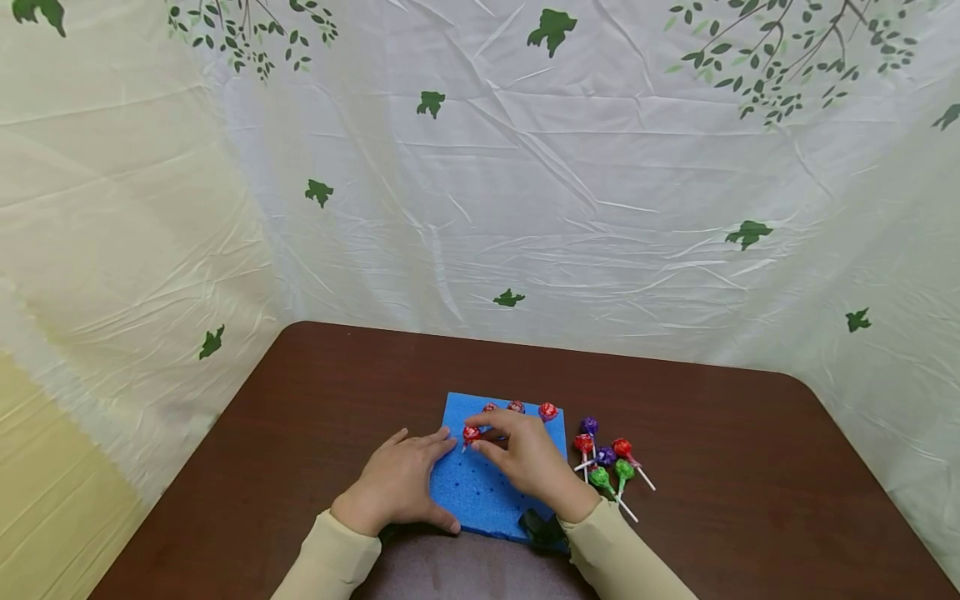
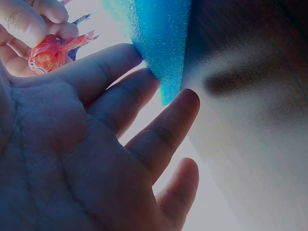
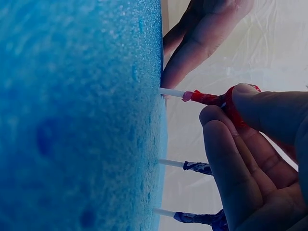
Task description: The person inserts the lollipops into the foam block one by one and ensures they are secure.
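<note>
A blue foam board [image 1: 480, 500] with small holes lies on the table. My right hand [image 1: 534, 462] pinches a red lollipop [image 1: 470, 434] over the board's left part; in the right wrist view the red lollipop [image 3: 236, 103] has its white stick touching the foam [image 3: 96, 96]. Two lollipops with dark blue wrapper ends [image 3: 197, 167] stand in the foam beside it, partly behind the fingers. Red lollipops [image 1: 548, 411] stand along the far edge. My left hand [image 1: 401, 481] rests with spread fingers at the board's left edge; its fingertips touch the foam side in the left wrist view.
Right of the board lies a loose group of red, purple and green lollipops [image 1: 623, 469] with white sticks. A black object [image 1: 540, 528] is at the board's near right corner, by the right sleeve. The brown table [image 1: 735, 467] reaches back to a white leaf-patterned cloth [image 1: 637, 208].
</note>
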